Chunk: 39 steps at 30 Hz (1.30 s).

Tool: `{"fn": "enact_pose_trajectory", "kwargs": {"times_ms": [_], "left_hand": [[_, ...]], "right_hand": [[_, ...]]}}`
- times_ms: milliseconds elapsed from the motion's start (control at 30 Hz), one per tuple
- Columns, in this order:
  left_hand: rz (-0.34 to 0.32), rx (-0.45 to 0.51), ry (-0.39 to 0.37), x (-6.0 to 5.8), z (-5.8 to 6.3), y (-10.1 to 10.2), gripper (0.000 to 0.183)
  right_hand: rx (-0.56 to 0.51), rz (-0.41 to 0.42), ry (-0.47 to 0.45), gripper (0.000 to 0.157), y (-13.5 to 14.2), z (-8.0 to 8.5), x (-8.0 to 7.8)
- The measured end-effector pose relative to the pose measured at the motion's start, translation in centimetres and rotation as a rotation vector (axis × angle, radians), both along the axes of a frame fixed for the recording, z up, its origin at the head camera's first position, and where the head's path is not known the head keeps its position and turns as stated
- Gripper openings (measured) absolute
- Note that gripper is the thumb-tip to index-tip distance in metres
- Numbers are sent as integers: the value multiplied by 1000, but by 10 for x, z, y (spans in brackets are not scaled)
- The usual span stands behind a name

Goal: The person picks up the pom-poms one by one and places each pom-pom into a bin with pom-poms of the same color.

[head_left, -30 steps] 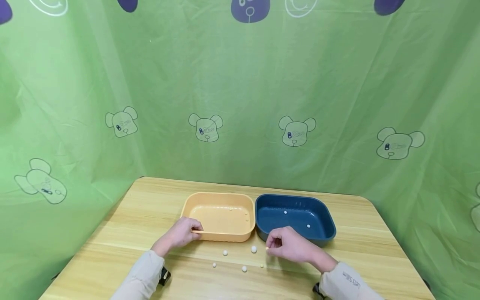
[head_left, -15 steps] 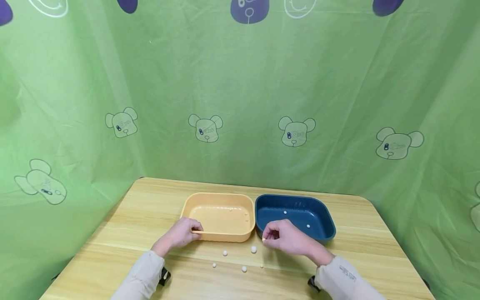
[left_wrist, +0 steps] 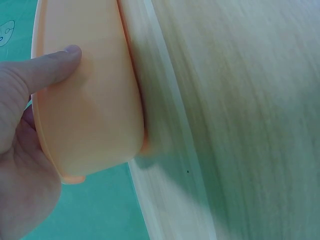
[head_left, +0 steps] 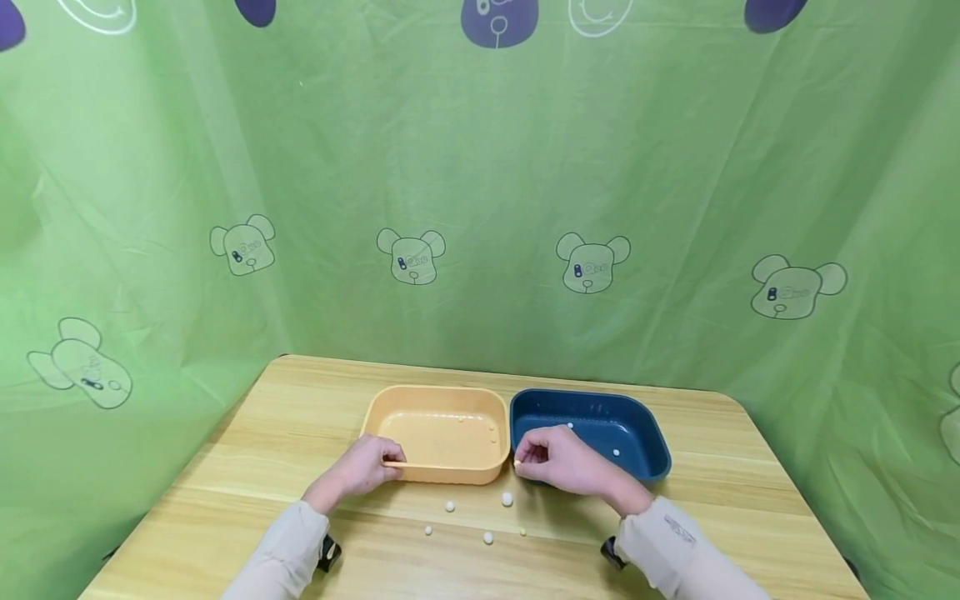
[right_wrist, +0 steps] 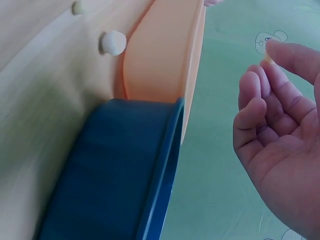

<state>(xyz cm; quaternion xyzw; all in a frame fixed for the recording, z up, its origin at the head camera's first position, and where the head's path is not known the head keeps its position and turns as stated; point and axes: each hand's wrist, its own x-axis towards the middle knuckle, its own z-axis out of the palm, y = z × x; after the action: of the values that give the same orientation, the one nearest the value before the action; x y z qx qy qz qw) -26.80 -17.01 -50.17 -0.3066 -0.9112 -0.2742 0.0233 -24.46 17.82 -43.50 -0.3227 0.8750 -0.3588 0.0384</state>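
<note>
My left hand (head_left: 360, 465) grips the near-left rim of a light orange tray (head_left: 450, 474); in the left wrist view its thumb lies on the tray's outer wall (left_wrist: 95, 115). Between thumb and forefinger my right hand (head_left: 566, 460) pinches a small yellow ball (right_wrist: 267, 58). This hand is above the near-left part of a dark blue tray (head_left: 645, 417), close to where the two trays meet. A few tiny yellow balls (head_left: 492, 429) lie inside the orange tray. White balls (head_left: 617, 452) are in the blue tray, one partly behind my right hand.
On the wooden table (head_left: 300, 417), in front of the trays, lie several white balls (head_left: 507, 499) of different sizes and one small yellow ball (head_left: 522, 532). A green curtain (head_left: 480, 167) with bear drawings hangs behind and at both sides.
My right hand has risen from near the table with the yellow ball and moved away from me and slightly left, over the blue tray's edge. The left hand stays on the orange tray.
</note>
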Motion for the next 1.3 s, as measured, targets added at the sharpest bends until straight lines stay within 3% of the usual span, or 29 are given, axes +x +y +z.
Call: {"fn": "enact_pose_trajectory", "kwargs": {"times_ms": [500, 1300], "left_hand": [[-2, -8, 8, 1, -2, -1, 11], [9, -10, 5, 1, 1, 0, 12]], "right_hand": [[-15, -20, -31, 7, -21, 11, -11], [-34, -16, -79, 5, -46, 8, -32]]}}
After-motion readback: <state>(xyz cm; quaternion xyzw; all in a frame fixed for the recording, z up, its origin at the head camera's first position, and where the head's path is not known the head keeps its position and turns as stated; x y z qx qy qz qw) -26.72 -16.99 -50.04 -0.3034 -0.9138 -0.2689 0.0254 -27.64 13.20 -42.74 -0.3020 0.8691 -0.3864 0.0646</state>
